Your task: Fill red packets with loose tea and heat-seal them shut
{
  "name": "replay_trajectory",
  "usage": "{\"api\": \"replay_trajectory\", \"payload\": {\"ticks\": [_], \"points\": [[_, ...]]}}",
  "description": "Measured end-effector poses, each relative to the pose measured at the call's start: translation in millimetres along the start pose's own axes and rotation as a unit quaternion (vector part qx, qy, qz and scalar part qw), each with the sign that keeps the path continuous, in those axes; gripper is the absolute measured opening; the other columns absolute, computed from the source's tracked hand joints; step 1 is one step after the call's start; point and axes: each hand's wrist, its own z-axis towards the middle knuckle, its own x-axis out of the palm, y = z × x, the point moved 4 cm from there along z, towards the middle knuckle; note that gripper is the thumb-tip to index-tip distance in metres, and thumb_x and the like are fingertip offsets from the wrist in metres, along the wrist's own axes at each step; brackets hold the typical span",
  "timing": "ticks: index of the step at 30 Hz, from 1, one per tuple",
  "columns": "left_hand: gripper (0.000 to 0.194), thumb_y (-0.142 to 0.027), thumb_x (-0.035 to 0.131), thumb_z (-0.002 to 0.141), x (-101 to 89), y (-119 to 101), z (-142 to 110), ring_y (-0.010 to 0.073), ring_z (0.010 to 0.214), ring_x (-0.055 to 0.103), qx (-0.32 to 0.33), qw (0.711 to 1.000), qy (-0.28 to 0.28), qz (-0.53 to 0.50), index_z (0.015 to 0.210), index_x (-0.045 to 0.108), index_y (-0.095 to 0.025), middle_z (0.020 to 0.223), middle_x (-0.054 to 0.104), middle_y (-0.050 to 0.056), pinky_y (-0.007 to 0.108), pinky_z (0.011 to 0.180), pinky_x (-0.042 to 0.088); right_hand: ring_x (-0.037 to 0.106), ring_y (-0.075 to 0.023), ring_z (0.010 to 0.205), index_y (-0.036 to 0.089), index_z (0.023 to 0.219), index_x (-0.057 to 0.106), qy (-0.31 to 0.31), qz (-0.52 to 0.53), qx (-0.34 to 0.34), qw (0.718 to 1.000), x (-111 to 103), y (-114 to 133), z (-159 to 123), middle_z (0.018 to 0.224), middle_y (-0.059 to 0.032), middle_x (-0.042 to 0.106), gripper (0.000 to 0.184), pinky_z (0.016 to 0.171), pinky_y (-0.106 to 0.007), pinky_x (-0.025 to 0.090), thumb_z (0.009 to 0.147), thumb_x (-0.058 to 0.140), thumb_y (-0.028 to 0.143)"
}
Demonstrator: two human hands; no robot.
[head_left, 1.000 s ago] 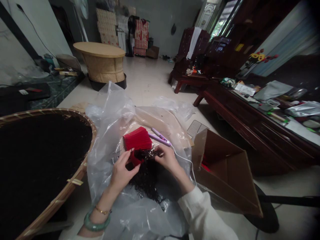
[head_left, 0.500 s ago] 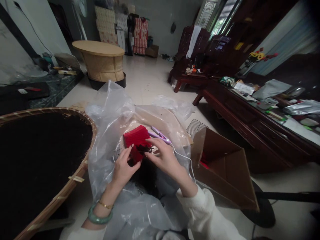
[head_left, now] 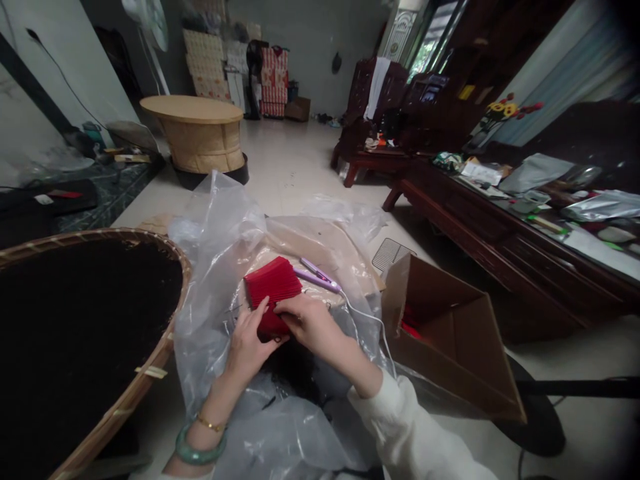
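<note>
My left hand grips a small open red packet, thumb on the near side and fingers along its left. At the packet's mouth, the fingertips of my right hand are bunched together; what they hold is hidden. Just beyond lies a row of stacked red packets. A purple hair straightener with a white cord rests to their right. Below my hands, a dark loose heap of dried, leaf-like material sits on a clear plastic sheet.
At left stands a wide bamboo tray filled with dark loose material. An open cardboard box with red pieces inside is at right. Farther off are a round woven-sided table, a wire rack and a dark wooden table loaded with clutter.
My right hand has moved left and in against the red packet's mouth, its fingers closing together. The dark strands seen between my hands are now hidden. The view has shifted slightly.
</note>
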Motion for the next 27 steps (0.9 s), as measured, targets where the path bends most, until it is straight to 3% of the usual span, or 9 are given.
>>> {"api": "replay_trajectory", "payload": {"ticks": [5,8,13,17,19,21,24,27], "points": [[0.048,-0.026,0.076,0.071,-1.0,8.9,1.7,0.0255,0.099,0.063,0.009,0.999,0.014,-0.036,0.117,0.063,-0.024,0.103,0.071,0.006,0.041,0.088,0.054,0.066,-0.0168,0.093,0.019,0.111,0.064,0.007,-0.022,-0.024,0.999,4.7,1.2,-3.5,0.105,-0.0081,0.07,0.034,0.08,-0.029,0.053,0.087,0.047,0.003],[0.032,-0.027,0.076,0.068,-0.1,9.4,5.1,0.0248,0.095,0.063,-0.012,0.996,0.036,-0.076,0.099,0.066,-0.022,0.097,0.071,0.005,0.04,0.085,0.054,0.064,-0.0171,0.084,0.018,0.11,0.063,0.012,-0.097,-0.061,0.993,12.6,4.8,-7.9,0.095,-0.0077,0.069,0.03,0.079,-0.031,0.049,0.089,0.045,0.006],[0.034,-0.025,0.068,0.065,5.1,9.3,5.4,0.0206,0.081,0.068,-0.108,0.976,0.101,-0.158,0.098,0.059,-0.02,0.092,0.071,0.002,0.033,0.074,0.055,0.059,-0.0196,0.084,0.019,0.11,0.062,-0.006,-0.202,-0.149,0.968,24.8,15.6,-18.8,0.087,-0.006,0.072,0.02,0.087,-0.039,0.039,0.094,0.05,0.021],[0.032,-0.029,0.07,0.062,4.6,7.9,4.1,0.0176,0.07,0.066,-0.149,0.969,0.069,-0.182,0.09,0.056,-0.021,0.078,0.068,-0.002,0.028,0.066,0.053,0.057,-0.0237,0.091,0.02,0.106,0.063,-0.057,-0.24,-0.104,0.964,26.4,7.4,-25.6,0.082,-0.0059,0.072,0.017,0.084,-0.039,0.037,0.093,0.059,0.031],[0.036,-0.032,0.073,0.062,3.3,6.1,4.4,0.0175,0.072,0.066,-0.139,0.972,0.051,-0.182,0.092,0.057,-0.021,0.08,0.068,-0.002,0.028,0.067,0.053,0.057,-0.0243,0.097,0.021,0.092,0.063,-0.067,-0.245,-0.084,0.964,25.4,2.1,-27.2,0.078,-0.0046,0.071,0.008,0.089,-0.04,0.036,0.092,0.06,0.029],[0.037,-0.034,0.075,0.063,1.5,5.0,4.8,0.0179,0.072,0.066,-0.112,0.979,0.05,-0.161,0.094,0.06,-0.021,0.082,0.07,-0.001,0.029,0.068,0.053,0.057,-0.0241,0.105,0.022,0.084,0.061,-0.074,-0.246,-0.09,0.962,20.8,1.0,-28.1,0.076,-0.0027,0.07,0.01,0.097,-0.042,0.033,0.093,0.058,0.025],[0.026,-0.038,0.076,0.067,-1.7,5.9,5.0,0.0169,0.065,0.064,-0.066,0.989,0.067,-0.112,0.084,0.064,-0.021,0.074,0.07,-0.001,0.028,0.063,0.053,0.054,-0.0233,0.116,0.023,0.084,0.059,-0.076,-0.234,-0.117,0.962,7.1,5.0,-29.5,0.077,-0.0011,0.069,0.012,0.107,-0.046,0.026,0.095,0.054,0.02],[0.018,-0.037,0.074,0.072,-3.2,6.8,4.8,0.0174,0.064,0.065,-0.032,0.993,0.08,-0.082,0.075,0.067,-0.02,0.071,0.071,0.0,0.028,0.062,0.054,0.054,-0.0228,0.118,0.022,0.087,0.058,-0.067,-0.216,-0.128,0.965,-6.6,8.6,-31.1,0.078,-0.0022,0.068,0.013,0.109,-0.047,0.026,0.096,0.05,0.017]]}}
